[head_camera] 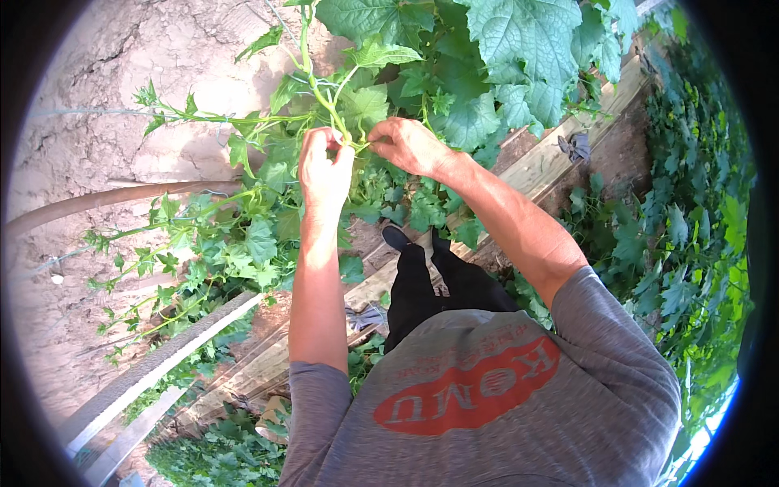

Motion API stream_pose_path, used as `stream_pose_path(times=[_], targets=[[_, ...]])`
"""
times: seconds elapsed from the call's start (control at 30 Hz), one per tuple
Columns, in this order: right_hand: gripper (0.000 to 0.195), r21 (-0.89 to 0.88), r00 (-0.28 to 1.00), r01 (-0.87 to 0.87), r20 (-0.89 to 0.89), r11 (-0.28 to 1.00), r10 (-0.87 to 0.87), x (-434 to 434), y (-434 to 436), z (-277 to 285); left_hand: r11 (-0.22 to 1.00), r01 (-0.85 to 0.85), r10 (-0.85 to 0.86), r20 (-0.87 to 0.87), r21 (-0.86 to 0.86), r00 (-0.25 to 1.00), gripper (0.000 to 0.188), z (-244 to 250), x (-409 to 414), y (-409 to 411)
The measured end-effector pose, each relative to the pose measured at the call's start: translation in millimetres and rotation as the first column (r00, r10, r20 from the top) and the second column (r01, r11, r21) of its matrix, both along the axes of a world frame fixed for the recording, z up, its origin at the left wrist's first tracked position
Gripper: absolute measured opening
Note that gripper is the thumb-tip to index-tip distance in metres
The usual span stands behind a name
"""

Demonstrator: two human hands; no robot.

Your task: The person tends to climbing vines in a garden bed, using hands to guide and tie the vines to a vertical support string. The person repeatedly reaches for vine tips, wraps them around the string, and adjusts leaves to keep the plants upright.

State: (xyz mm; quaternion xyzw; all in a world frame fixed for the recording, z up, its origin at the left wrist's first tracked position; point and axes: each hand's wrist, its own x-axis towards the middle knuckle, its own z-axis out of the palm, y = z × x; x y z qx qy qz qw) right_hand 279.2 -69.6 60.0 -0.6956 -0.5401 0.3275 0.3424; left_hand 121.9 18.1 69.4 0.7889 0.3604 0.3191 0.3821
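My left hand (324,161) pinches the green vine stem (331,111) between thumb and fingers, low on the stem. Close at its right, my right hand (409,145) has its thumb and fingertips together on a thin green tendril or shoot (360,147) beside that stem. Pale blue twine (298,79) runs near the upper stem. A side shoot (207,117) stretches left along a taut line. Broad lobed leaves (523,36) hang above and to the right of my hands. What lies inside my fingertips is mostly hidden.
Wooden planks (548,155) run diagonally beneath the plants, with a dark cloth scrap (574,147) on them. A curved brown pole (122,196) and a grey-and-white beam (164,359) stand at the left, before a cracked earthen wall (140,55). Dense vines (675,243) fill the right side.
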Motion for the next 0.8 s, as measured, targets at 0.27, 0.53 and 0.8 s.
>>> stream_pose_path(times=[0.27,0.53,0.8], targets=[[0.018,0.046,0.995,0.096,0.017,0.994,-0.097,-30,-1,-4,0.995,0.096,-0.099,-0.084,-0.040,0.991,0.019,4,-15,-6],[0.034,-0.112,0.945,0.260,-0.173,0.959,-0.276,-43,-14,-33,0.900,0.034,0.006,0.090,-0.435,0.996,0.019,4,-42,2],[0.033,-0.176,0.721,0.064,-0.672,0.982,-0.167,-46,3,-50,0.828,0.111,-0.010,0.183,-0.550,0.983,0.019,5,-58,5]])
